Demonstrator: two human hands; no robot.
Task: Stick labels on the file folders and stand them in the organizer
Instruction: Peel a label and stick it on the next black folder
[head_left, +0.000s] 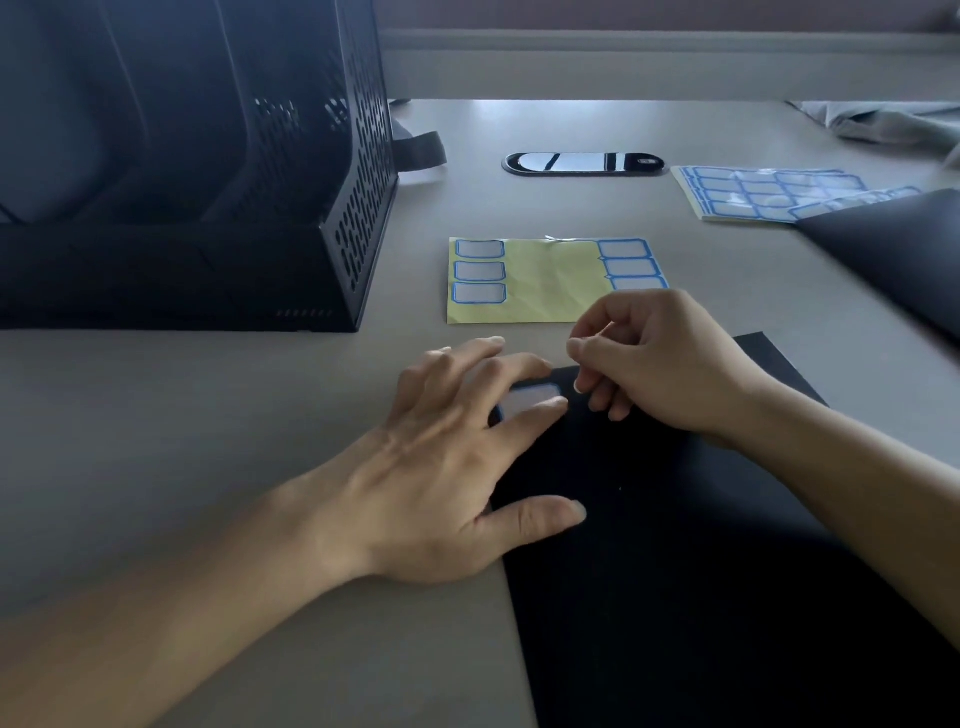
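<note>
The left hand (441, 467) lies spread on the black folder (675, 545), its fingers pressing a blue-edged label (530, 400) flat near the folder's top corner. The right hand (660, 364) hovers just beside it with fingers curled, thumb meeting forefinger; I cannot tell if it pinches anything. The organizer (260, 182) stands to the left, the yellow sheet (540, 280) just beyond the hands.

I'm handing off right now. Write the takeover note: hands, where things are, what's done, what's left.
Left hand: flat, fingers pressing the label onto the black file folder in front.
Right hand: curled beside the label, nothing visibly held.
Yellow label sheet lies behind the folder, six labels on it; mesh organizer far left; another black folder at right.
Done: label on this folder.
Left: smooth it, stand folder in organizer, label the next one.
</note>
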